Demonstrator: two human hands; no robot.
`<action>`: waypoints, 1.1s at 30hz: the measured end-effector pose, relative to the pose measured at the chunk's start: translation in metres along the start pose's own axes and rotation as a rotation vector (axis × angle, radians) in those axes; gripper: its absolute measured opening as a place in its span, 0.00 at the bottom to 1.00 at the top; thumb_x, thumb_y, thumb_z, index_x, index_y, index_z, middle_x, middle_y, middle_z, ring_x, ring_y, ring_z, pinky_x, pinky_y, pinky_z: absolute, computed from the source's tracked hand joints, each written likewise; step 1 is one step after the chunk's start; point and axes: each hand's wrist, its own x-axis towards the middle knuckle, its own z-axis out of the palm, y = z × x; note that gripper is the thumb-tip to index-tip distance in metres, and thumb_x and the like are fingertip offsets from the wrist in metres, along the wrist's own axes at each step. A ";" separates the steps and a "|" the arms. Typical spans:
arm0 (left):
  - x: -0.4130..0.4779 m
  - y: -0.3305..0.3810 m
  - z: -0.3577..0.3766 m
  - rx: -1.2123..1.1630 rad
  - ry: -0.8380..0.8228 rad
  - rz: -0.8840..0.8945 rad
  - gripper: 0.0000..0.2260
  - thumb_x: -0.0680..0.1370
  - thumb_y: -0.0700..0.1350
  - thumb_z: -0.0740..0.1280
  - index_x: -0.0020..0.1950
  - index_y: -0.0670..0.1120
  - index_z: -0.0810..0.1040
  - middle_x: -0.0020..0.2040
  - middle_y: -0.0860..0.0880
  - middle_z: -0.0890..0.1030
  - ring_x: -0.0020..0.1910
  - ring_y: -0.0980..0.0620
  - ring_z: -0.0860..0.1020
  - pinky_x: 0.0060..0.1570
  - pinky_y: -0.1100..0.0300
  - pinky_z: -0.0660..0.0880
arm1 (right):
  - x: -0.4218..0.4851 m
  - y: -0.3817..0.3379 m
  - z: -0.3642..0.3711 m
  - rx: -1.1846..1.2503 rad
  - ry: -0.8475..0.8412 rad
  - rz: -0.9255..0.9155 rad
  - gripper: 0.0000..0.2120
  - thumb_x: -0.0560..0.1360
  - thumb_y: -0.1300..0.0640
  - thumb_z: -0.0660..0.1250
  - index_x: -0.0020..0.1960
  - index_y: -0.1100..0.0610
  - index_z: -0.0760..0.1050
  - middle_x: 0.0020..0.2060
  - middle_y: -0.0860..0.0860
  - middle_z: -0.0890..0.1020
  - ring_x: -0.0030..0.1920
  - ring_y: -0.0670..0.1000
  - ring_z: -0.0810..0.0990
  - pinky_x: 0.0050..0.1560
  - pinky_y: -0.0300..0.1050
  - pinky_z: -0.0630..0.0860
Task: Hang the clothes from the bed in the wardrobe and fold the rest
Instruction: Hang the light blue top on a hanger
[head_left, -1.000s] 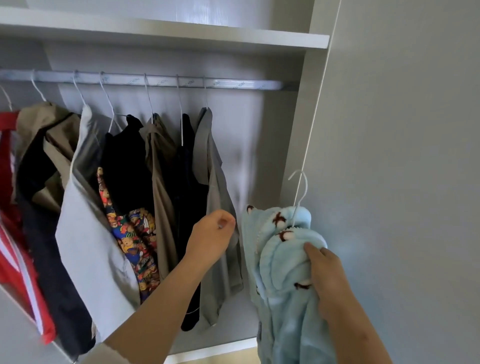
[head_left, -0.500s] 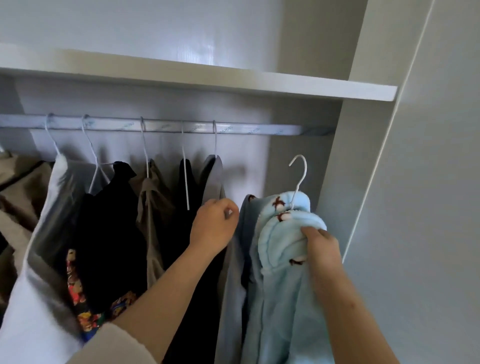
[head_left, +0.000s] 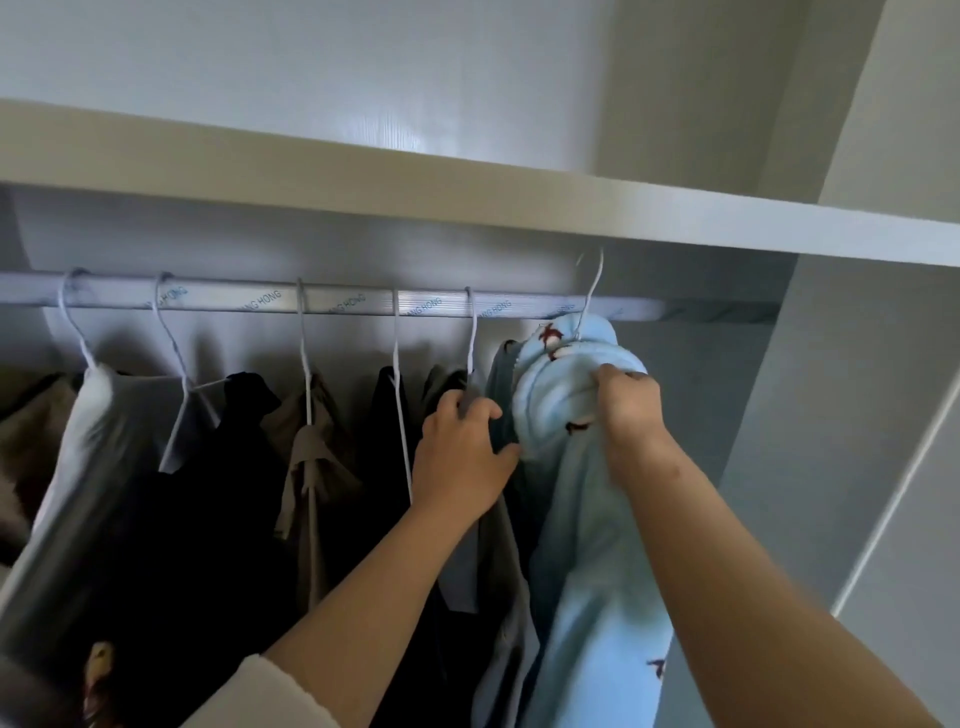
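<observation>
The right hand (head_left: 626, 402) gripped the bunched shoulder of a light-blue fleece garment (head_left: 587, 519), fingers curled into the pile, raising it so that the white wire hanger hook (head_left: 592, 280) stood just above the wardrobe rail (head_left: 337, 301), near the rail's right end and under the shelf (head_left: 467, 208). Whether the hook had caught the rail could not be told; its tip was blurred. The left hand (head_left: 465, 457) was closed around the edge of the neighbouring grey garment (head_left: 488, 561), apparently holding it leftward to keep a gap open for the incoming hanger. The blue garment hung down between the two forearms, touching the grey one along its left side. Further left on the rail hung a dark garment (head_left: 384, 431), an olive-brown shirt (head_left: 311, 457), a black top (head_left: 228, 467) and a pale grey piece (head_left: 88, 441), each on its own wire hanger. The wardrobe's side panel (head_left: 810, 415) stood just beside the blue garment, leaving little room, which probably explained the clearing grip. The bed and any clothes for folding lay out of view.
</observation>
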 end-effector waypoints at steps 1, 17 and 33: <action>0.001 -0.001 0.001 0.016 -0.014 -0.007 0.18 0.74 0.52 0.68 0.62 0.50 0.70 0.69 0.47 0.62 0.66 0.43 0.63 0.62 0.52 0.66 | 0.005 0.002 0.006 -0.015 -0.016 0.012 0.08 0.76 0.58 0.57 0.53 0.56 0.73 0.46 0.53 0.78 0.46 0.54 0.77 0.45 0.46 0.72; -0.013 -0.016 0.024 0.029 -0.038 -0.027 0.16 0.76 0.46 0.64 0.63 0.50 0.68 0.75 0.49 0.52 0.65 0.43 0.67 0.58 0.50 0.71 | 0.004 0.064 0.019 -0.336 -0.068 -0.015 0.10 0.79 0.55 0.60 0.58 0.56 0.69 0.40 0.49 0.74 0.36 0.48 0.73 0.36 0.41 0.69; -0.098 -0.014 0.041 0.002 -0.017 -0.054 0.17 0.75 0.46 0.66 0.64 0.51 0.70 0.71 0.49 0.58 0.71 0.48 0.55 0.69 0.55 0.58 | -0.113 0.094 -0.028 -0.545 -0.058 -0.119 0.12 0.78 0.52 0.59 0.61 0.53 0.70 0.54 0.49 0.77 0.51 0.52 0.77 0.48 0.52 0.78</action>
